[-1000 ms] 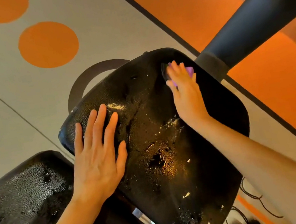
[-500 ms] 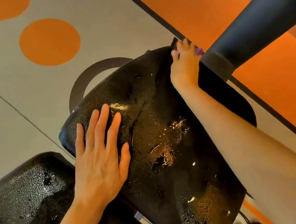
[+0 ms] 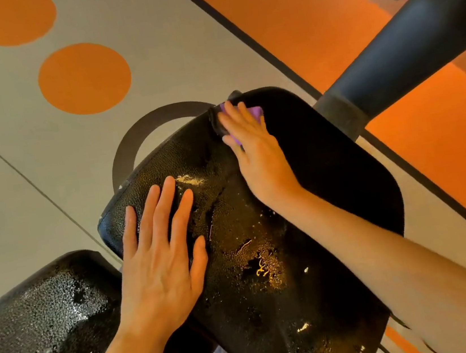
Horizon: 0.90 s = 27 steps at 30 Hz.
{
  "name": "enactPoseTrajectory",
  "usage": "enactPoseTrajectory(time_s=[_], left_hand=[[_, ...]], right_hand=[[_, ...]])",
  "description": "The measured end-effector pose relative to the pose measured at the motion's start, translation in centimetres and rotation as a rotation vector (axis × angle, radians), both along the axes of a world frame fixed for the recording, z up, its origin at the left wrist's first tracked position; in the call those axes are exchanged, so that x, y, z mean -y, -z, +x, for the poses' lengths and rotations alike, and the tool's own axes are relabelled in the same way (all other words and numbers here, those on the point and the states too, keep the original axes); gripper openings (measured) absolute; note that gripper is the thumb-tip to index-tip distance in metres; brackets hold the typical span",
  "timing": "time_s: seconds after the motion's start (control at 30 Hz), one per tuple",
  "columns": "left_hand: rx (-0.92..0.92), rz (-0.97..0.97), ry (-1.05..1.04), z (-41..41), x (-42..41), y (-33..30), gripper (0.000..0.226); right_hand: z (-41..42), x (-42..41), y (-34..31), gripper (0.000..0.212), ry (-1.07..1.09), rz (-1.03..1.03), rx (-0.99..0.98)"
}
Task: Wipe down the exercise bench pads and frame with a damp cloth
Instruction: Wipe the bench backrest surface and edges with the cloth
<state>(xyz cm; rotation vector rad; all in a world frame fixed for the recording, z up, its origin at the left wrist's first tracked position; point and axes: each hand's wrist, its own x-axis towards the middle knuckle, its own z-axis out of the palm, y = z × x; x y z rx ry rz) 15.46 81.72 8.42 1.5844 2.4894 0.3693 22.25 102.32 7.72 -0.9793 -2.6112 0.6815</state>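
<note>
Right hand (image 3: 255, 149) presses purple cloth (image 3: 256, 111) flat at far edge of seat pad (image 3: 330, 181); grip loose, fingers spread over cloth, not clenched. Left hand (image 3: 160, 263) lies flat and empty on seat pad's near-left part, just beyond second pad (image 3: 44, 325). Cloth judged soft, light, limp: best held under whole palm. Seat pad wet, beaded, likely slippery; cushioned, gives under pressure. Frame tube (image 3: 405, 56) beyond seat pad's far right, apparently unwiped.

Purple cloth (image 3: 255, 111) under right hand (image 3: 254, 146)
</note>
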Motion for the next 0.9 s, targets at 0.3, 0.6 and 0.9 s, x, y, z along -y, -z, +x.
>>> enactPoseTrajectory(time_s=[0.3,0.6,0.9], left_hand=[[0.0,-0.017,0.001,0.0,0.0,0.0,0.063],[-0.006,0.002,0.001,0.0,0.0,0.1,0.062],[-0.002,0.013,-0.008,0.0,-0.1,0.2,0.063]], right_hand=[[-3.6,0.8,-0.1,0.037,0.067,0.029,-0.016],[-3.1,-3.0,-0.2,0.034,0.317,0.002,0.013],[3.2,2.0,-1.0,0.048,-0.112,-0.094,-0.036]])
